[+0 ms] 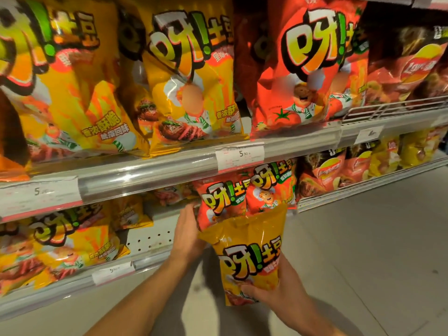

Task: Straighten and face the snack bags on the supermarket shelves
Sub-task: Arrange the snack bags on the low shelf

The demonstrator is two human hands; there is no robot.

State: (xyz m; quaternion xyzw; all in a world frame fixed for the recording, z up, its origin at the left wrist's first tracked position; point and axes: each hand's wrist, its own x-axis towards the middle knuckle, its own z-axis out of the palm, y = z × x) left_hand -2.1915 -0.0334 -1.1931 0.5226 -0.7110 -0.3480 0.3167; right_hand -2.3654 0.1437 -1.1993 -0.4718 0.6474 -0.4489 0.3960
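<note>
Curled round the bottom of a yellow bag (247, 260), low centre of the frame, the right hand (278, 291) holds it upright off the shelf. Just above, the left hand (188, 235) rests flat against the red bags (225, 200). Upper rows look faced already; lower-left yellow bags (65, 241) lean untidily, so much seems left.
</note>
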